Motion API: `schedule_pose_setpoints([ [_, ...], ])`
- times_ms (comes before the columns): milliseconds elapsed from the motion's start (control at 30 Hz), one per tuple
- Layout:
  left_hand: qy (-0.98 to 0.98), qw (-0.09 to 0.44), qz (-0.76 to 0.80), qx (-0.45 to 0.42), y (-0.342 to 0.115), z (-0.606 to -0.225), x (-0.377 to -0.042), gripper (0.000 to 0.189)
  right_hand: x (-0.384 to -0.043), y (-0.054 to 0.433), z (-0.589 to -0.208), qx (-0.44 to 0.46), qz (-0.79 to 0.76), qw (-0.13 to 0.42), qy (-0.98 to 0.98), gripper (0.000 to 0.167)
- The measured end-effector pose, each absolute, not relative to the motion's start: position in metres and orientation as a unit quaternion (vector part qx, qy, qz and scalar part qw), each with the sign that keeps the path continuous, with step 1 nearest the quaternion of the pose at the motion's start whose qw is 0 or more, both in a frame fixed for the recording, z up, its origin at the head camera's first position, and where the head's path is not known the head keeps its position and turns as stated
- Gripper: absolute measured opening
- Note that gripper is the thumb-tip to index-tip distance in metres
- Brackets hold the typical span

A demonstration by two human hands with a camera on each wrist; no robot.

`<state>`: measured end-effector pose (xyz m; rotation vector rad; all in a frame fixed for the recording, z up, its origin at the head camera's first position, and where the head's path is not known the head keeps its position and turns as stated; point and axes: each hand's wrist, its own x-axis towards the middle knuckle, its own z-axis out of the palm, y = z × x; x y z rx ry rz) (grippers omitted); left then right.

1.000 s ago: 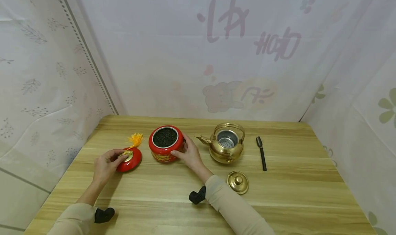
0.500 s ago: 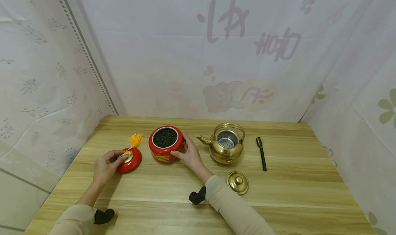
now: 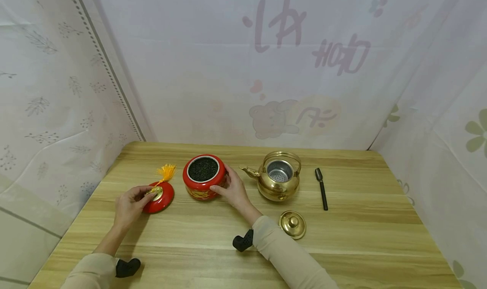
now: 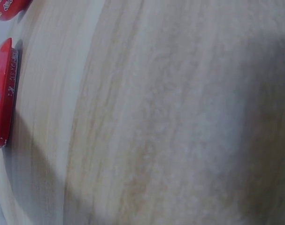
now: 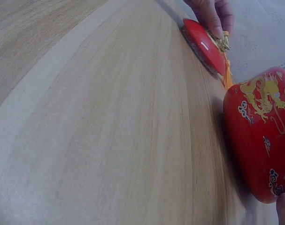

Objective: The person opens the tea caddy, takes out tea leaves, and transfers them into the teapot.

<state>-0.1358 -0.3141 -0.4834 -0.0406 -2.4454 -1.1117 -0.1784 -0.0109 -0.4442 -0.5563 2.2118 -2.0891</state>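
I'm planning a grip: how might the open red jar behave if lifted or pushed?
The red jar may feel slippery, since its sides look glossy. Uncovered, its dark leaf-like contents could spill if tilted. Its squat, broad body would probably slide before toppling.

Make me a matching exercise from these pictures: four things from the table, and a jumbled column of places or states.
Things:
1. red lid
2. red jar
3. gold teapot
4. dark scoop

Places or states:
A. holds dark leaves, its side gripped by the right hand
B. farthest right of the four in the head view
C. pinched on top by the left hand
D. uncovered, a perforated strainer in its mouth

Pairs: 1-C, 2-A, 3-D, 4-B
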Motion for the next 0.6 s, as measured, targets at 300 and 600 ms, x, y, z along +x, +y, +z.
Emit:
schedule_pose_setpoints([
  [300,-0.885,0.194,-0.422,-0.001,-0.312,-0.477,-0.134,0.021,-0.178,-0.01,-0.444,-0.178,-0.669,0.03,0.721,0.077],
  [600,-0.902,0.161,-0.401,0.021,-0.307,-0.463,-0.135,0.045,-0.179,-0.011,-0.449,-0.172,-0.664,0.028,0.727,0.079],
])
